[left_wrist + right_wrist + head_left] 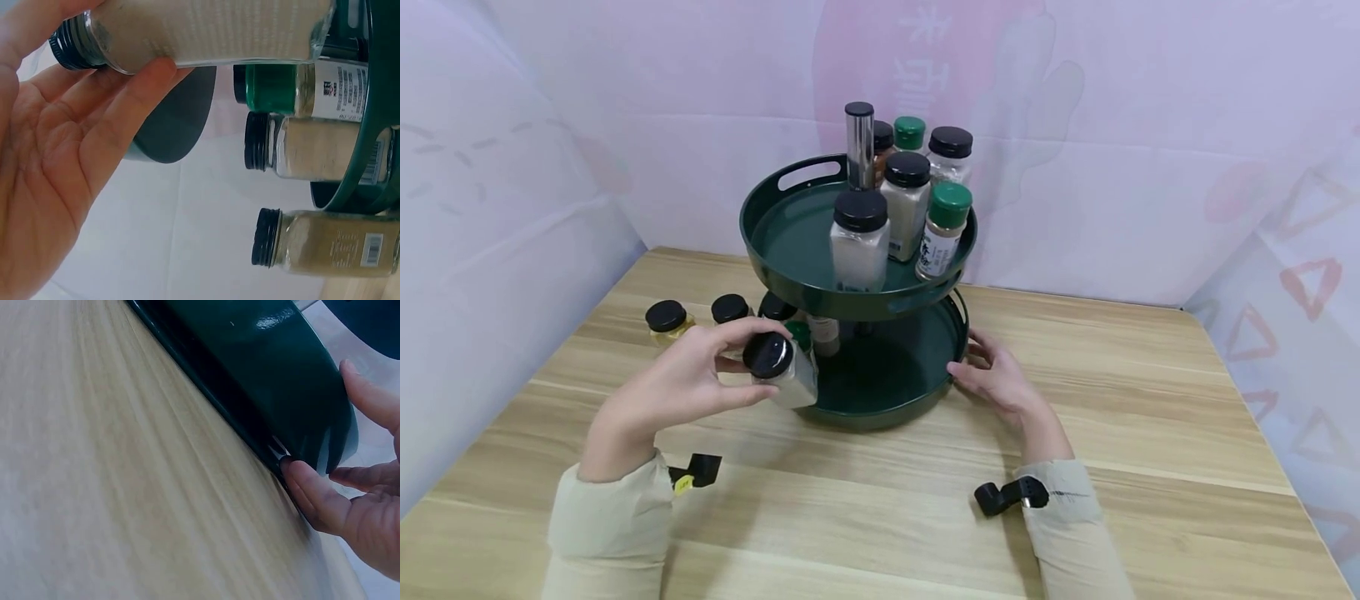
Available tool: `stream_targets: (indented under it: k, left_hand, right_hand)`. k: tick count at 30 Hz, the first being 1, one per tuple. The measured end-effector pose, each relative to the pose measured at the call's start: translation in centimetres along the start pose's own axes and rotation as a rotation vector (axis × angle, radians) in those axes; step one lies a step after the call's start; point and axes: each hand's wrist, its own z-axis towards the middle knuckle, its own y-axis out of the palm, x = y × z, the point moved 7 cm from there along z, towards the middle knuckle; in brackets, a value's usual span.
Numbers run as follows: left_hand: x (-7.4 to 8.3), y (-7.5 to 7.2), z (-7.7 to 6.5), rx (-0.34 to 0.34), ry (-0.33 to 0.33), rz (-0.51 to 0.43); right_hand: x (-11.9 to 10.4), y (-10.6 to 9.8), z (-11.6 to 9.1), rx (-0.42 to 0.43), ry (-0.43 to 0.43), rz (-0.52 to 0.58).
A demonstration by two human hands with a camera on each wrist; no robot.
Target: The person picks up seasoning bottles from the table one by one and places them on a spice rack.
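Note:
My left hand (700, 375) pinches a spice jar (793, 383) between thumb and fingers. The jar has a black lid and pale powder inside, and it tilts in front of the left side of a two-tier dark green rack's lower tray (887, 367). In the left wrist view the jar (206, 31) lies across the top, held near its lid. Behind it, jars with black lids and a green-labelled bottle (340, 90) show near the tray's wall. My right hand (996, 375) grips the lower tray's right rim, thumb at the edge and fingers along the outer wall (300, 381).
The upper tray (797, 225) bears several jars and shakers with black or green lids around a metal post (860, 150). Two black-lidded jars, one with yellow contents (667, 321), stand left of the rack on the wooden table (850, 508). Printed cloth hangs behind.

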Motion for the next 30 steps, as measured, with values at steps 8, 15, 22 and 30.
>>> stream_targets:
  k: [8,15,22,30]
  left_hand:
    - [-0.1,0.4,0.8,0.011,-0.010,-0.014]
    - [-0.3,1.5,2.0,-0.020,-0.050,-0.014]
    - [-0.4,3.2,3.4,-0.078,-0.042,-0.044]
    - [-1.1,4.9,4.3,-0.110,-0.046,0.025]
  right_hand:
    - [-0.1,0.1,-0.1,-0.003,0.001,0.021]
    - [0.0,0.0,-0.1,0.001,0.003,0.021]
    - [-0.1,0.0,-0.1,0.003,-0.006,0.022]
    - [0.1,0.1,0.1,0.015,0.011,0.022]
